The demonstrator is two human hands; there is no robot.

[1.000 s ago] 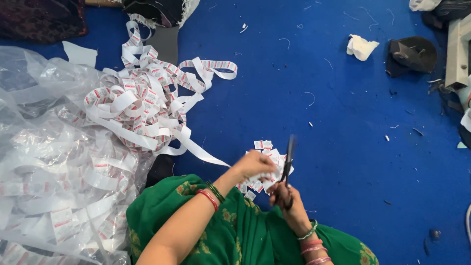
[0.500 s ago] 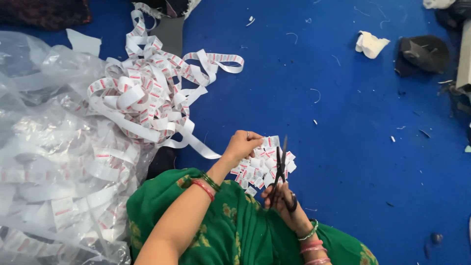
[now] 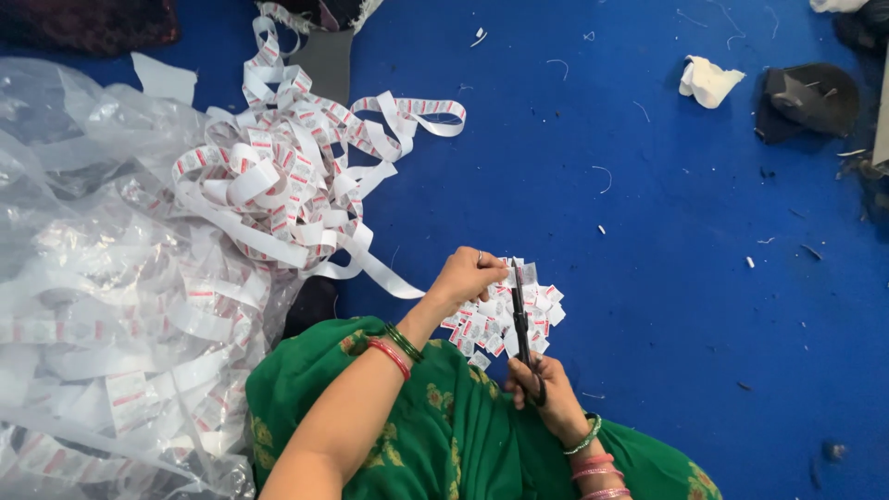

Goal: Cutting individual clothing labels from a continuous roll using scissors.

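Over cut labels (image 3: 505,319), right hand (image 3: 546,389) gripping scissors (image 3: 520,319)

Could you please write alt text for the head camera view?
A person's right hand works black scissors at a white label ribbon pinched in the left hand, above cut labels on a blue floor.

Bright blue floor (image 3: 667,278) strewn with thread scraps, a crumpled white rag (image 3: 708,81) near a dark object (image 3: 807,100)
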